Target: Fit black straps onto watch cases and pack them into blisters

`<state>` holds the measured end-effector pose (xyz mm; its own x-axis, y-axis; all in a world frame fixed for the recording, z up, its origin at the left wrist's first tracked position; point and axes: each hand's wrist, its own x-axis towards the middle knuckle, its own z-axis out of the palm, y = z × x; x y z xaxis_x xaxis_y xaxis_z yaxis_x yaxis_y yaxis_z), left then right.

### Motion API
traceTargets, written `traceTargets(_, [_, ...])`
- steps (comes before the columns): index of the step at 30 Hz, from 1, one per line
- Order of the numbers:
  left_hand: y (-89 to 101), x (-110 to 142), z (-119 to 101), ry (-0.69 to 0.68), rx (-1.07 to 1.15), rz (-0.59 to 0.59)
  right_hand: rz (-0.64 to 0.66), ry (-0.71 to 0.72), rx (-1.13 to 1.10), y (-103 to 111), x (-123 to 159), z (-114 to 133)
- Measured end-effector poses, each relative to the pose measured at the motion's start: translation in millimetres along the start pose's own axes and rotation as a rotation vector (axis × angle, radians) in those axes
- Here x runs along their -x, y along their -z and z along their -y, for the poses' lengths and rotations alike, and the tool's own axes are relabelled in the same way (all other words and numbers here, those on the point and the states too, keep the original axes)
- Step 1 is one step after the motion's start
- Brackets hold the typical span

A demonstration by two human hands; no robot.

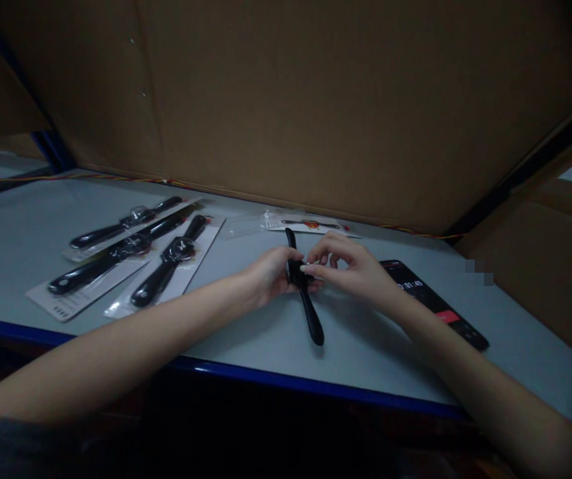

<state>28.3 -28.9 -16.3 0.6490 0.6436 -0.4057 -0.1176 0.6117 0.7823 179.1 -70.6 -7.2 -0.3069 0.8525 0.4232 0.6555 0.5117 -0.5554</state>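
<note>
A black wristwatch with a long strap lies stretched across the grey table, its case between my two hands. My left hand grips the watch case from the left, fingers curled round it. My right hand pinches the case from the right with thumb and fingertips. One strap end points toward the table's front edge, the other toward the back wall.
Three packaged black watches on white cards lie at the left. An empty card and clear bag sit behind my hands. A phone with a lit screen lies at the right. Cardboard walls surround the grey table, which has a blue front edge.
</note>
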Motion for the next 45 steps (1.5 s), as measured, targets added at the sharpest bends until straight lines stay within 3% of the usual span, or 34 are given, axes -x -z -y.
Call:
traceTargets(7, [1.1, -4.0, 1.2, 0.015, 0.025, 0.046, -0.069, 0.003, 0.018, -7.3, -0.5, -15.7])
traceTargets(20, [-0.4, -3.4, 0.2, -0.008, -0.011, 0.025, -0.060, -0.038, -0.005, -13.4, 0.7, -14.0])
traceTargets(32, [-3.3, 3.1, -4.4, -0.010, 0.096, 0.028, -0.004, -0.062, -0.080, 4.2, 2.7, -11.7])
traceTargets(37, [-4.8, 2.6, -3.0, 0.010, 0.066, 0.019, -0.067, -0.065, 0.035, -4.7, 1.4, -13.9])
traceTargets(41, [-5.0, 2.3, -1.3, 0.005, 0.047, 0.027, -0.098, -0.105, 0.003, -14.9, 2.8, -12.0])
traceTargets(45, [-4.4, 2.3, -0.5, -0.010, 0.051, 0.020, -0.067, -0.110, 0.012, -19.2, 4.4, -7.9])
